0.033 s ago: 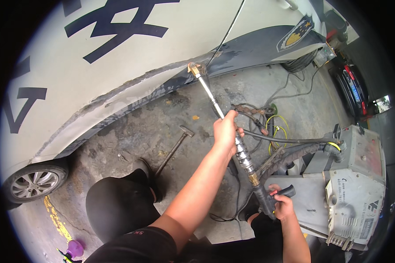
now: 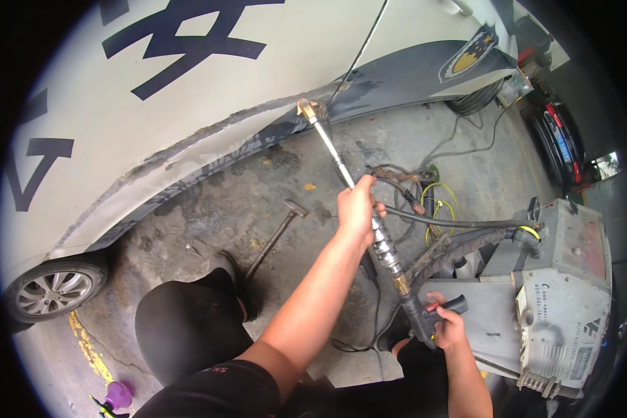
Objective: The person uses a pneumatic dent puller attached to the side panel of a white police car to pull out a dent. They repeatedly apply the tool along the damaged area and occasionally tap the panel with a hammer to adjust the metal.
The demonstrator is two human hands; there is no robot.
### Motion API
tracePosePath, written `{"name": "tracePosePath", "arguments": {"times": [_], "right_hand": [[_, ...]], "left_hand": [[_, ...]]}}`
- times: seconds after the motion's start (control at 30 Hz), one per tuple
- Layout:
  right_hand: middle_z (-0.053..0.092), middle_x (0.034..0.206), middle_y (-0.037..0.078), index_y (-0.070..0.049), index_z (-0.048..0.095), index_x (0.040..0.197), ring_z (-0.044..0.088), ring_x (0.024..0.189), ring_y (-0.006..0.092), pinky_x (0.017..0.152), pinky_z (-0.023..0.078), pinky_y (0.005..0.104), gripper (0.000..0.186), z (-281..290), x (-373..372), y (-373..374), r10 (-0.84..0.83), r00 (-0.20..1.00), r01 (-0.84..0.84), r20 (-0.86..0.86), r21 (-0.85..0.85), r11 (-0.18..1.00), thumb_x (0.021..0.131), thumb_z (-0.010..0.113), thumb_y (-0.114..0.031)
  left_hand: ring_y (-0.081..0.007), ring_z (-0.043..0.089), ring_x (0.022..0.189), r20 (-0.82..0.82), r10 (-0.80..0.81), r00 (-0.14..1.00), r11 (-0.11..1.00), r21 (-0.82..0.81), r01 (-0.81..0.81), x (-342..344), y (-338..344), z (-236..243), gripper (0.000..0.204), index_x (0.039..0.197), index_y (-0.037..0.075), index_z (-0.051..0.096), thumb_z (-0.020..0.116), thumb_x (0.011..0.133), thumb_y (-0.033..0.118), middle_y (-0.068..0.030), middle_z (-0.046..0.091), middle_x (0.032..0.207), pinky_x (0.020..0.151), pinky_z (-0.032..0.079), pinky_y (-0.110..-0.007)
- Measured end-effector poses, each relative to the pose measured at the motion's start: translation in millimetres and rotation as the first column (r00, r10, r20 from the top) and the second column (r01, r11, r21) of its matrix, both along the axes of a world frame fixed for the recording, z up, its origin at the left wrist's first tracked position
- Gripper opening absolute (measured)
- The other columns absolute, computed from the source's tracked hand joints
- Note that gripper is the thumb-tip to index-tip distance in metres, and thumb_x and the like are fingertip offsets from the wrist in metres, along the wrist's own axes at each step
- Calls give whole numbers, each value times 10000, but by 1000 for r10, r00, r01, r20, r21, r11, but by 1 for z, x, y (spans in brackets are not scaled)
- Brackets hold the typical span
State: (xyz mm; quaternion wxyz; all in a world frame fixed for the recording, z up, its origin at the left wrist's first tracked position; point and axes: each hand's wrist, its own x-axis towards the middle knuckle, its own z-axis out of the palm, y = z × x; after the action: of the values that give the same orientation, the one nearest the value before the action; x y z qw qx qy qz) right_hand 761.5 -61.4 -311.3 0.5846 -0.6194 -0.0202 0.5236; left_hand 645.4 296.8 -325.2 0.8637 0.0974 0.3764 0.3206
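Observation:
A long chrome-and-black tool (image 2: 390, 254) runs diagonally from my lap toward the white car (image 2: 188, 97), its brass-coloured tip (image 2: 306, 110) at a rough, scraped seam on the lower panel. My left hand (image 2: 357, 209) is closed around the tool's middle. My right hand (image 2: 447, 326) grips the dark rear handle with a red trigger. Black hoses (image 2: 453, 223) run from the tool area to a grey wheeled machine (image 2: 557, 292) at the right.
A hammer (image 2: 279, 233) lies on the stained concrete floor beside my left shoe. Tangled cables and a yellow hose (image 2: 446, 191) lie beyond the tool. A car wheel (image 2: 52, 292) is at the left, a purple container (image 2: 120, 396) at the lower left. A dark car (image 2: 557, 143) stands at the far right.

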Motion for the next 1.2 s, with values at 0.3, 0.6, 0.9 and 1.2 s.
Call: {"name": "tracePosePath", "arguments": {"times": [0.3, 0.6, 0.9, 1.2], "right_hand": [[509, 1548, 331, -149, 561, 1168, 581, 1359, 446, 1089, 527, 532, 377, -2, -6, 5, 62, 988, -31, -143, 211, 977, 867, 788, -132], [493, 1598, 290, -101, 519, 1430, 559, 1400, 434, 1148, 477, 520, 598, -8, -7, 0, 69, 988, -49, -139, 143, 989, 884, 745, -194], [613, 1483, 214, -22, 579, 1418, 591, 1364, 366, 1162, 445, 472, 602, -5, -6, 5, 16, 993, -16, -117, 1, 1000, 882, 693, -272], [693, 1285, 126, -6, 635, 1327, 622, 1235, 259, 1131, 420, 391, 524, 3, -33, 4, -11, 954, 17, 298, -17, 1000, 863, 699, -241]], "left_hand": [[-168, 527, 588, 7, -9, 1000, 1000, 29, 8, 3, 2, -10, 258, 1087, 14, 630, 677, 965, 237, -3, 448, 691, 559, 500, -357], [-183, 547, 604, 29, 11, 1000, 997, 70, -13, -17, 48, 17, 283, 1066, 63, 598, 720, 948, 290, -10, 438, 662, 560, 512, -360], [-178, 578, 591, 103, -97, 990, 987, 138, 82, -9, -6, -21, 167, 930, 50, 604, 711, 929, 179, 2, 462, 627, 584, 538, -346], [-185, 571, 578, 103, -131, 986, 990, -28, 135, 0, 9, -8, 185, 869, 66, 603, 713, 919, 206, -2, 477, 644, 559, 521, -340]]}}
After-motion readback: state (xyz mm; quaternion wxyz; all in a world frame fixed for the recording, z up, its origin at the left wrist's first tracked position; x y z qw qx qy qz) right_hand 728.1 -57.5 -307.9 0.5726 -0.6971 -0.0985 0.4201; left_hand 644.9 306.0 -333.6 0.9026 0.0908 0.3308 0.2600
